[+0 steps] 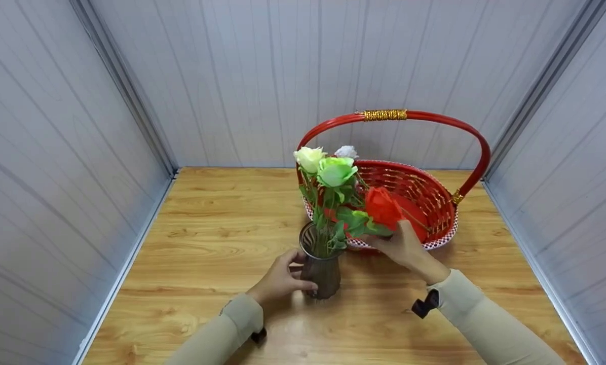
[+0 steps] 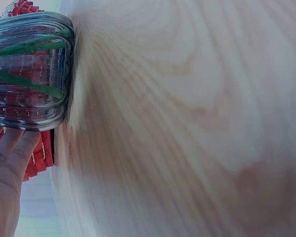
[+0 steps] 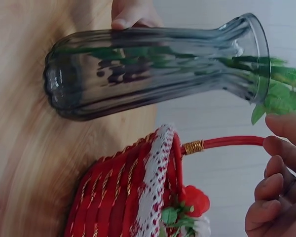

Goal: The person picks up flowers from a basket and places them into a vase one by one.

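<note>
A dark, clear ribbed glass vase (image 1: pixel 323 276) stands upright on the wooden table, stems inside it. My left hand (image 1: pixel 281 278) grips its side, thumb in front; the left wrist view shows fingers (image 2: pixel 22 148) against the glass. A green rose (image 1: pixel 336 172), a cream rose (image 1: pixel 309 158) and green leaves (image 1: pixel 352 220) rise above the rim. My right hand (image 1: pixel 402 246) is right of the vase, just below a red flower (image 1: pixel 382 207) and beside the leaves. Its fingers (image 3: pixel 271 190) are bent in the right wrist view; whether they pinch a stem is hidden.
A red woven basket (image 1: pixel 447 235) with white-and-red trim sits behind and right of the vase. Its tall red handle (image 1: pixel 437 117) arches above. In the right wrist view, a red bloom (image 3: pixel 195 200) and a white bloom (image 3: pixel 202 227) show at the basket. Pale panel walls (image 1: pixel 232 91) enclose the table.
</note>
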The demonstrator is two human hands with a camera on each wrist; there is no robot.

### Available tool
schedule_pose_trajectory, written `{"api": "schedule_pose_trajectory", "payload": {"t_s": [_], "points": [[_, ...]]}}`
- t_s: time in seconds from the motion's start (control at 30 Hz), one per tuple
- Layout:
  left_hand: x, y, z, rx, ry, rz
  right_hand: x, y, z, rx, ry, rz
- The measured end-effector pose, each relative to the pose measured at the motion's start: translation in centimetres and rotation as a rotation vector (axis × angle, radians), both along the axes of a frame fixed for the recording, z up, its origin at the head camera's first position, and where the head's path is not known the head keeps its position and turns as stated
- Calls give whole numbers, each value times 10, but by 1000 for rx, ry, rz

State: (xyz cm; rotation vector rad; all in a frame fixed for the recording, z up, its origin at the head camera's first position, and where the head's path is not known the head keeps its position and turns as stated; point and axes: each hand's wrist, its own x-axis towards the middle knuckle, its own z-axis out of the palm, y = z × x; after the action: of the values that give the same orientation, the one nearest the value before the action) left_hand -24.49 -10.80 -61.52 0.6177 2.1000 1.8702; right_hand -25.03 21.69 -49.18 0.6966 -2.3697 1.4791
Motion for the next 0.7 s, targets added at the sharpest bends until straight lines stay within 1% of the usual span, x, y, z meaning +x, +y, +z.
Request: {"api": "schedule_pose_trajectory", "payload": {"t_s": [0.1,0.2,0.23,0.3,0.43,0.5,0.7], "points": [[-1,0,-1,2,4,-1,-3,8,-5,75,96,-31],[-1,0,-1,0,11,0,-6,15,-9,158,217,-60],[-1,0,-1,-5,16,0,-8,17,-11,167,224,-73],[-1,0,-1,-4,19,-3,-9,20,-11,157,189,-91],[-2,0,0,2,29,-15,-12,27,-9,118,61,-135],[-2,0,0,2,36,-19,-13,30,-10,108,17,-149],[-2,0,0,-18,42,-11,-21,43,-13,106,-71,-193]]}}
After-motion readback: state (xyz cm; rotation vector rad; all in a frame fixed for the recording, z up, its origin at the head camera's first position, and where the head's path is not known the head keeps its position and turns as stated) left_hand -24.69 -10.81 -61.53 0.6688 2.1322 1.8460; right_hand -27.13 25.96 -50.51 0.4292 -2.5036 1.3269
